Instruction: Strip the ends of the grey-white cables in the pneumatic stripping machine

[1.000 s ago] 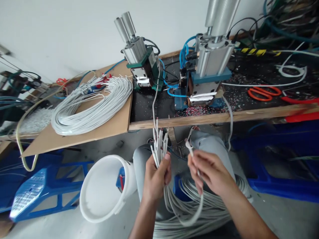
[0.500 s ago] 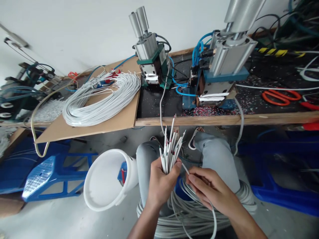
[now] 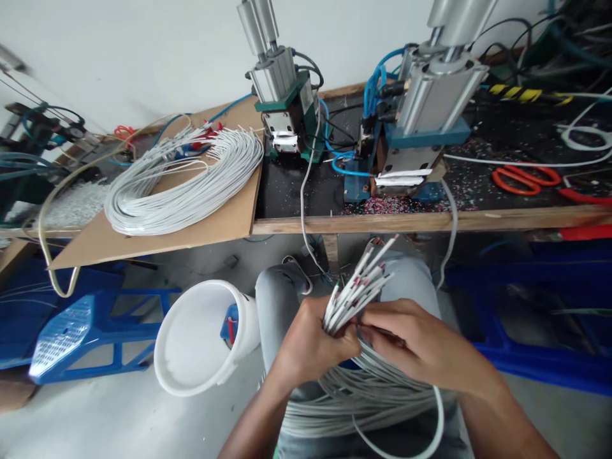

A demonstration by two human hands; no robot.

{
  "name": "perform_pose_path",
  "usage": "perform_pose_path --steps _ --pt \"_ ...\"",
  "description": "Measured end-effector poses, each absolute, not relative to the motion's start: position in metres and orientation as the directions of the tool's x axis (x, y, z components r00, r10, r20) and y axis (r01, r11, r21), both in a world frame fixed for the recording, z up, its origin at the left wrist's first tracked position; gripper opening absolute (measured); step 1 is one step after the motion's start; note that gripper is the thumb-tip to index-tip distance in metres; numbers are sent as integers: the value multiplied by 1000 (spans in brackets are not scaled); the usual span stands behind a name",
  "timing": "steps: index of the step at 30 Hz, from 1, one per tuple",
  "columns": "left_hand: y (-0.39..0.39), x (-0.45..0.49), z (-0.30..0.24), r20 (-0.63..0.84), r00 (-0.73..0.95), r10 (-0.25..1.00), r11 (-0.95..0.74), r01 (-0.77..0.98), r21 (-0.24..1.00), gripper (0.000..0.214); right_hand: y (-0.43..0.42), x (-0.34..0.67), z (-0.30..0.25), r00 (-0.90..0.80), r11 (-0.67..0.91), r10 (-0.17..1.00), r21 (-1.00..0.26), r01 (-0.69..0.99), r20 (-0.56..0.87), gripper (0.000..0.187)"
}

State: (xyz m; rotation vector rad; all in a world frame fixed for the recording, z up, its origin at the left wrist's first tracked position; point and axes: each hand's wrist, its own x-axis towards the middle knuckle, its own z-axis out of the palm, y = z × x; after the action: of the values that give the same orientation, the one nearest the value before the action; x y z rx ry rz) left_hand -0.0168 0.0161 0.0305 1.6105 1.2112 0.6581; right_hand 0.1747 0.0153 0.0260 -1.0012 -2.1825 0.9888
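My left hand [image 3: 310,344] is closed round a bunch of grey-white cable ends [image 3: 358,290] with stripped red and white tips, fanned up and to the right. My right hand [image 3: 421,347] meets it from the right, fingers pinched on a cable at the base of the bunch. The cables run down into a coil [image 3: 363,398] lying across my lap, and one loop hangs under my right wrist.
A wooden-edged bench [image 3: 430,221] carries two pneumatic wire machines [image 3: 284,102] [image 3: 421,121], orange scissors [image 3: 523,178] and a second cable coil [image 3: 182,185] on cardboard. A white bucket [image 3: 198,338] and a blue stool [image 3: 81,335] stand at my left on the floor.
The right hand moved left and joined the left hand at the bunch. The bunch tilted to the right and the cable ends drew closer together.
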Motion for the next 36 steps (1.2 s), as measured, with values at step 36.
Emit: perform_pose_path --steps 36 --pt "35 -8 10 -318 155 935 321 1 947 31 8 187 7 -483 699 713 -461 546 509 46"
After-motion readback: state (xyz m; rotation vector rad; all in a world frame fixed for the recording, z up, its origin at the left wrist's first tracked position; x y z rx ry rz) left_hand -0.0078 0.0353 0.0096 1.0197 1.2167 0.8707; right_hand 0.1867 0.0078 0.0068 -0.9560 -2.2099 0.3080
